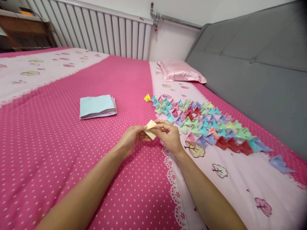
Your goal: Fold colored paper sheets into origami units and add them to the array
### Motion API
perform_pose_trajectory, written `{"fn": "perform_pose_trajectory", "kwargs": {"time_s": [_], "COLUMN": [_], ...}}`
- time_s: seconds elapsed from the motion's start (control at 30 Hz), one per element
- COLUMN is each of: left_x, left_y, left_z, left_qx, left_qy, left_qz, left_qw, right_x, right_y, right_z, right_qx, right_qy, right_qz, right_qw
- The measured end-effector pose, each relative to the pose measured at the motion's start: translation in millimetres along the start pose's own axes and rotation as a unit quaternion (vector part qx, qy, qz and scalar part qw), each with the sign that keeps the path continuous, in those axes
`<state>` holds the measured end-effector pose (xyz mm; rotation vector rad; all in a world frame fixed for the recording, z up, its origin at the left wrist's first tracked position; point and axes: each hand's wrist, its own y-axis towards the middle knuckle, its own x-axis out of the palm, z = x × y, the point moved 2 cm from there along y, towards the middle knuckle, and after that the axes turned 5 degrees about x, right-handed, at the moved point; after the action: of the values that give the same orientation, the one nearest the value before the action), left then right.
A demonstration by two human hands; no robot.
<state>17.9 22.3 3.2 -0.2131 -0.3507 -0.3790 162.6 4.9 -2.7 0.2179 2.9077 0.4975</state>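
Note:
A small pale yellow folded paper, diamond-shaped, is held up over the bed between both hands. My left hand pinches its left corner, thumb on top and fingers curled beneath. From the other side my right hand grips the right corner, with its thumb across the front of the paper. Just beyond the hands and to the right stand rows of folded paper boats in many colours. One bright yellow paper boat sits at the far left end of these rows.
A stack of coloured paper sheets, light blue on top, lies left of the hands on the pink dotted bedspread. Farther back is a pink pillow against the grey headboard. A white radiator lines the wall.

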Motion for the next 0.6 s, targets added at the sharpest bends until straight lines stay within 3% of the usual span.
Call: {"fn": "perform_pose_trajectory", "kwargs": {"time_s": [0.13, 0.27, 0.6], "left_x": [-0.3, -0.2, 2.3], "left_y": [-0.3, -0.7, -2.4], "left_z": [-1.0, -1.3, -0.5], "left_qx": [0.02, 0.055, 0.072], "left_qy": [-0.001, 0.088, 0.134], "left_qz": [-0.036, -0.064, -0.058], "left_qw": [0.999, 0.993, 0.987], "right_x": [1.2, 1.5, 1.7], "right_y": [-1.4, -2.4, -2.3], "right_z": [-0.9, -2.0, -1.6], "right_qx": [0.002, -0.004, 0.024], "right_qy": [0.015, 0.013, 0.025], "right_qz": [0.016, 0.019, 0.034], "right_qw": [1.0, 1.0, 0.999]}}
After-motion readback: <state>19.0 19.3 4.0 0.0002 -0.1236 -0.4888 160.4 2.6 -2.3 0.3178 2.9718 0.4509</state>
